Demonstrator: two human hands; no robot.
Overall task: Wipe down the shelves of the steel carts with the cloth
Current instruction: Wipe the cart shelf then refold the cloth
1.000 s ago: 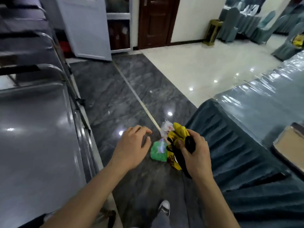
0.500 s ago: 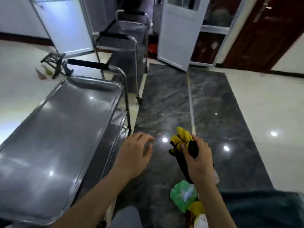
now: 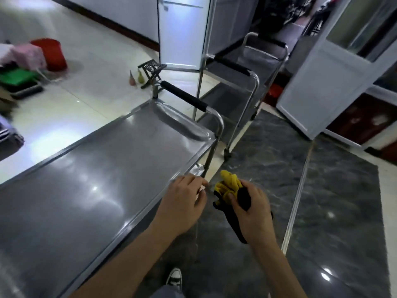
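Observation:
My right hand [image 3: 250, 209] grips a bunched yellow and black cloth [image 3: 228, 186] over the dark floor, just right of the nearest steel cart. The cart's bare top shelf [image 3: 103, 179] fills the left half of the view, with a black-padded handle [image 3: 182, 96] at its far end. My left hand [image 3: 182, 203] hovers over the shelf's right rim with loosely curled fingers and holds nothing. A second steel cart [image 3: 234, 82] stands behind the first, and a third [image 3: 266, 50] behind that.
A white door leaf [image 3: 335, 82] stands open at the right. A small black folding stool [image 3: 151, 70] sits on the pale floor beyond the cart. A red bucket [image 3: 50, 53], a pink cloth and a green tray lie at far left. My shoe [image 3: 174, 278] shows below.
The view has swung left from the draped table and floor bags to the steel carts. Both hands kept their pose, the right one still gripping the cloth.

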